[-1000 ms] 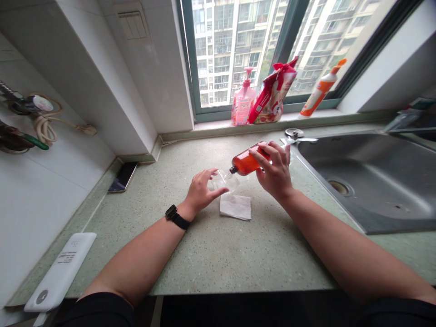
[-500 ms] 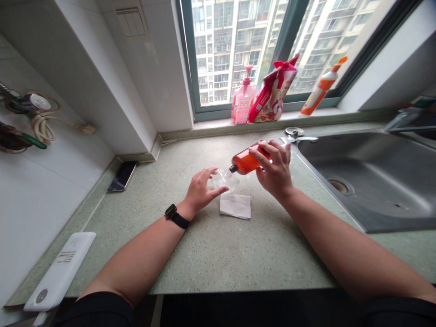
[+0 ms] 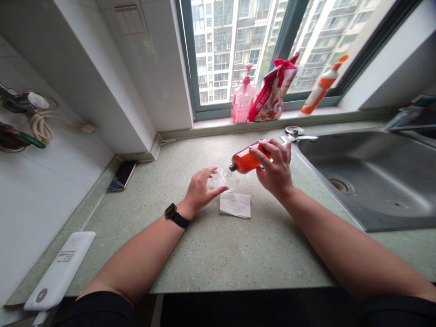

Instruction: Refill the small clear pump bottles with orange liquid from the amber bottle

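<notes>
My right hand (image 3: 275, 169) is wrapped round an amber-red bottle (image 3: 245, 159), tilted with its dark neck down to the left. Just below that neck is a clear plastic container (image 3: 223, 180), apparently a small bottle with a threaded mouth. Thumb and fingers of my left hand (image 3: 203, 188) curve round the clear container and grip it from the left. Whether liquid is passing between the two cannot be made out. A folded white paper tissue (image 3: 235, 205) lies on the countertop (image 3: 218, 254) in front of the container.
To the right is a steel sink (image 3: 374, 181) with a faucet (image 3: 299, 134) at its corner. A pink pump bottle (image 3: 243, 101), a red bag (image 3: 272, 93) and an orange-white bottle (image 3: 318, 91) stand on the windowsill. A phone (image 3: 121, 176) and a white power bank (image 3: 61, 271) lie at left.
</notes>
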`<state>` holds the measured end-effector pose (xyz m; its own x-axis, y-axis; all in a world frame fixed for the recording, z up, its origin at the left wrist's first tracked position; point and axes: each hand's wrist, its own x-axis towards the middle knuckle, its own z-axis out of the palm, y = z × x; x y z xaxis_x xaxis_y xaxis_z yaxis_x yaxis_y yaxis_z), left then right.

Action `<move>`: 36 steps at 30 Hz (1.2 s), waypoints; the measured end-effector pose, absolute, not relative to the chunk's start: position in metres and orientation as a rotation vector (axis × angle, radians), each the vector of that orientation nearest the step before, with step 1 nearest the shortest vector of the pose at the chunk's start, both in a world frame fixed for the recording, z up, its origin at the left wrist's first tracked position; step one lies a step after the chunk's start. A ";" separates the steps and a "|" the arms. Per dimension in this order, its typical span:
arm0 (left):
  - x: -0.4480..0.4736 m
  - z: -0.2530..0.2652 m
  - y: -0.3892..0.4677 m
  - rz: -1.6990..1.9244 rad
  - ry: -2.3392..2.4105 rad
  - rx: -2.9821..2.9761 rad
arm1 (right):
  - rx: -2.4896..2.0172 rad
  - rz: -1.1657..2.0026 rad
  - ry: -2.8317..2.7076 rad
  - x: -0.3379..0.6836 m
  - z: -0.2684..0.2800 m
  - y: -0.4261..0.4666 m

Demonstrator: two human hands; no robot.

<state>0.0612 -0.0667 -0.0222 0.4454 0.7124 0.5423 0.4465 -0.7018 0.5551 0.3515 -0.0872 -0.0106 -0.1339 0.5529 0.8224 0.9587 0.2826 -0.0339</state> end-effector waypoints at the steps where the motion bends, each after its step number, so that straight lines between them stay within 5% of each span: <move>1: 0.061 -0.022 -0.067 1.124 0.989 2.370 | -1.366 -0.675 -1.796 0.352 -0.011 -0.087; 36: 0.061 -0.020 -0.067 1.125 0.971 2.356 | -1.323 -0.732 -1.789 0.352 -0.008 -0.088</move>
